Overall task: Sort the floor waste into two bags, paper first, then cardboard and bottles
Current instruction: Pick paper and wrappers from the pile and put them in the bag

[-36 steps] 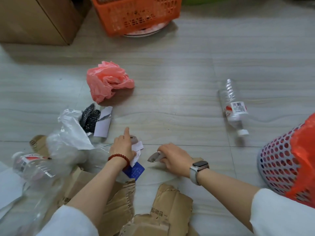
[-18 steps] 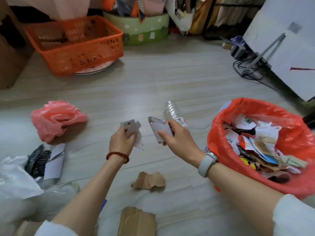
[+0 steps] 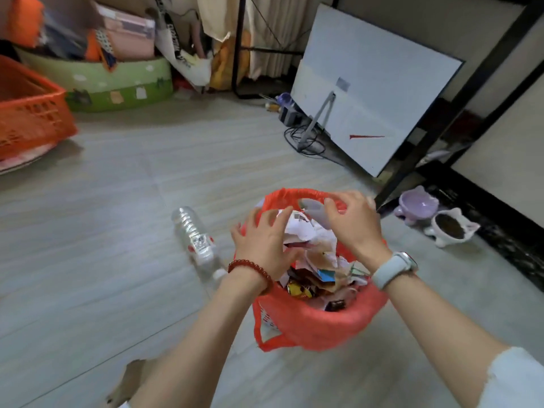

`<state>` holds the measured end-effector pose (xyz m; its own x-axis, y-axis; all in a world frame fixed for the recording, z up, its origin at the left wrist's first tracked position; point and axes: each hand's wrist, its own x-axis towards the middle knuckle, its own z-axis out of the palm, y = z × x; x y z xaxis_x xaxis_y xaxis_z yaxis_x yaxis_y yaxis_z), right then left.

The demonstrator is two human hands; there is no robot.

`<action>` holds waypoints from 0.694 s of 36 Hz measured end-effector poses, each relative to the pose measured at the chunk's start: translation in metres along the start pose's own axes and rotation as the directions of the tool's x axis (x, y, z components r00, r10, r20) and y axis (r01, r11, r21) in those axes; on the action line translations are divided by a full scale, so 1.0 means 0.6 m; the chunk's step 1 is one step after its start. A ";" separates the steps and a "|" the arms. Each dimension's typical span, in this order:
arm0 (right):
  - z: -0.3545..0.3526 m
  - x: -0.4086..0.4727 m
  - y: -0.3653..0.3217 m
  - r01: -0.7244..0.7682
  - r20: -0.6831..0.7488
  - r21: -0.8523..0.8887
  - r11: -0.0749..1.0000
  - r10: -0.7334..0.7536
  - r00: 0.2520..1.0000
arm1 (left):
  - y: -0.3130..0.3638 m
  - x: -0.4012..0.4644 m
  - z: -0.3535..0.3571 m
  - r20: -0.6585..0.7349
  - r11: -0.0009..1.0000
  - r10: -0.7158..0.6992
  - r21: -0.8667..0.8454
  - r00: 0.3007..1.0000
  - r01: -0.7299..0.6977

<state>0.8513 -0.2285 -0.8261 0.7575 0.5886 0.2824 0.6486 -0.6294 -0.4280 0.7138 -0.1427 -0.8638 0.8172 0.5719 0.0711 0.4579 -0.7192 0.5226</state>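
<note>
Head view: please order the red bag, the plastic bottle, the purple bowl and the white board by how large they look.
1. White board
2. Red bag
3. Plastic bottle
4. Purple bowl
The board stands farther off, so its lead is safe.

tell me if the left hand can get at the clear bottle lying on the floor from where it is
Probably yes: the left hand hovers open over the red bag, and the clear bottle lies just to its left on bare floor with nothing between.

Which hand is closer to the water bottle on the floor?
Left. The left hand hovers over the red bag, just right of the bottle; the right hand is over the bag's far side.
</note>
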 end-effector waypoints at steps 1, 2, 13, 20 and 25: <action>0.000 0.001 0.005 -0.023 0.005 -0.010 1.000 0.023 1.000 | 0.000 0.001 0.001 0.052 1.000 -0.003 0.012 0.999 0.002; 0.001 -0.001 0.005 -0.033 -0.001 0.018 0.999 0.033 0.999 | -0.004 0.003 0.001 0.073 1.000 -0.006 -0.009 0.997 0.007; 0.117 -0.091 -0.180 0.323 0.086 0.462 0.826 -0.405 0.911 | -0.241 -0.111 -0.062 -0.093 0.904 -0.385 -0.238 0.918 0.355; 0.264 -0.223 -0.269 0.356 0.517 0.501 0.789 -0.602 0.608 | -0.402 -0.295 -0.059 0.197 0.787 -0.612 0.055 0.766 0.615; 0.350 -0.295 -0.267 0.546 0.794 0.295 0.784 -0.519 0.316 | -0.461 -0.412 -0.041 0.304 0.698 -0.714 0.238 0.631 0.675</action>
<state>0.5980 -0.1255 -0.9877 -0.1562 0.9158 -0.3701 0.9001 -0.0224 -0.4351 0.3765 -0.0750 -1.0049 0.2949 0.7543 -0.5866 0.9549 -0.2097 0.2104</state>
